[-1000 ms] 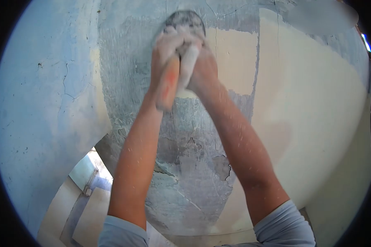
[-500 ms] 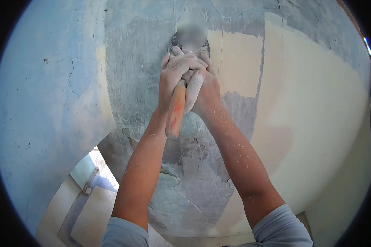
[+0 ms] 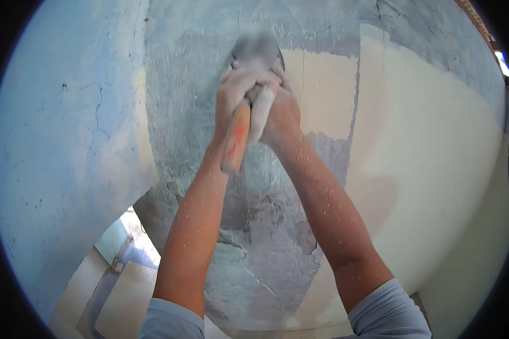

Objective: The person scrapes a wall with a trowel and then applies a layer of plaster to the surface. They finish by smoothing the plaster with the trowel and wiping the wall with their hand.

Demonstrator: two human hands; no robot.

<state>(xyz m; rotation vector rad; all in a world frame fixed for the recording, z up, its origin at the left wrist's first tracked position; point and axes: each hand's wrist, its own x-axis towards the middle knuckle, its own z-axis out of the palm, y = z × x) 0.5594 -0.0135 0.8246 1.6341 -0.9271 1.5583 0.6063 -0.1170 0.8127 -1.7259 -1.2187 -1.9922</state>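
Observation:
Both of my hands, dusted white, are clasped together around a scraper with a wooden handle point(image 3: 237, 138). The handle has red marks and sticks out below the hands, towards me. My left hand point(image 3: 232, 97) is wrapped round the tool on the left side. On the right, my right hand point(image 3: 281, 110) closes over it, its whitened thumb lying along the handle. Beyond the fingers, the dark rounded end of the scraper point(image 3: 257, 50) is against the grey wall point(image 3: 189, 85); it is blurred, and its edge cannot be made out.
A cream patch point(image 3: 325, 85) and a larger cream area point(image 3: 424, 141) cover the wall to the right. Blue painted wall point(image 3: 62, 158) with thin cracks is at left. Rough, chipped plaster point(image 3: 266, 226) shows below the hands. At lower left, a gap shows pale slabs point(image 3: 127, 299).
My hands and the scraper have moved up the wall and slightly left together. Both hands keep their grip. The view has shifted a little.

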